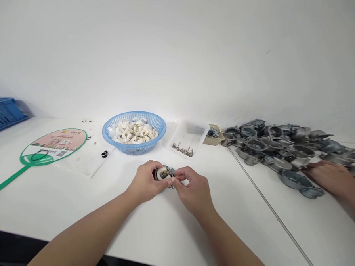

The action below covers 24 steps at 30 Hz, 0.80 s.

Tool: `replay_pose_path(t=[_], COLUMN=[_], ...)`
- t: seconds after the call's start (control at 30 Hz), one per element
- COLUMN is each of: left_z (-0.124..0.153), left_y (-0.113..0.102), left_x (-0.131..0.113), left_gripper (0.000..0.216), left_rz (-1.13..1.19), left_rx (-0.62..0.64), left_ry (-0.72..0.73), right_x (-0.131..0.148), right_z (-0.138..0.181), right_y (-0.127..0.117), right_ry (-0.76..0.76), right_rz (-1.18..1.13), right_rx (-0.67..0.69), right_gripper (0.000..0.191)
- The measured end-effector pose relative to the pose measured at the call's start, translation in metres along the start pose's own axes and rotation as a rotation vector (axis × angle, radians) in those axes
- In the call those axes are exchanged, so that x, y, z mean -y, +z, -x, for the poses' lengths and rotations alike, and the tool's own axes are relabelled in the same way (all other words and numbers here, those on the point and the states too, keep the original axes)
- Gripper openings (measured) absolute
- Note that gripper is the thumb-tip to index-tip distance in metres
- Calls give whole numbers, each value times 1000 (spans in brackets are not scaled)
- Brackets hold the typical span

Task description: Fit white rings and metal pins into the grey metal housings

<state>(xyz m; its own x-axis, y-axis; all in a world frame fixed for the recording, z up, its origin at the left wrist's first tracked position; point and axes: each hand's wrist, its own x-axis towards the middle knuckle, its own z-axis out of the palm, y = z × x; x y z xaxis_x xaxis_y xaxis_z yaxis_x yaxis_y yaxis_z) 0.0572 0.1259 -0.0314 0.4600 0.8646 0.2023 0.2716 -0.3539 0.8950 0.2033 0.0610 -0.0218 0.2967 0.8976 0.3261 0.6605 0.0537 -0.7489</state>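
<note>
My left hand point(146, 182) grips a small cast metal part point(162, 174) with a white ring seated in its dark round opening. My right hand point(191, 189) meets it from the right, its fingertips pinching thin metal pieces point(171, 176) against the part. The hands hide most of the part's underside. Both hands are raised a little above the white table point(101, 216), close together at its middle.
A blue basket point(134, 132) holds white rings. Beside it are a clear tray point(189, 139) of small metal pins and a small cardboard box point(213, 135). Grey die-cast housings point(272, 146) lie heaped at right, where a co-worker's hand point(330, 177) rests. A green fly swatter point(53, 147) and blue crate point(2, 114) lie left.
</note>
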Motion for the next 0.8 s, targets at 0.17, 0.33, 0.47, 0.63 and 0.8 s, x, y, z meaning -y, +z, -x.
replay_pose_path(t=[0.17, 0.33, 0.47, 0.63, 0.8], left_z=[-1, -2, -2, -2, -3], left_y=[0, 0, -1, -2, -2], left_x=[1, 3, 2, 4, 7], left_gripper=[35, 33, 37, 34, 31], left_rz=[26, 29, 61, 82, 96], left_rx=[12, 27, 50, 71, 86], left_ry=[-12, -22, -37, -45, -19], right_x=[-4, -9, -9, -10, -16], right_z=[-2, -4, -5, -4, -4], right_y=[-2, -2, 0, 2, 6], right_ry=[0, -20, 26, 37, 12], right_rz=[-57, -69, -138, -298, -385], right_rx=[28, 52, 56, 83, 92], right_gripper=[14, 13, 12, 15, 18])
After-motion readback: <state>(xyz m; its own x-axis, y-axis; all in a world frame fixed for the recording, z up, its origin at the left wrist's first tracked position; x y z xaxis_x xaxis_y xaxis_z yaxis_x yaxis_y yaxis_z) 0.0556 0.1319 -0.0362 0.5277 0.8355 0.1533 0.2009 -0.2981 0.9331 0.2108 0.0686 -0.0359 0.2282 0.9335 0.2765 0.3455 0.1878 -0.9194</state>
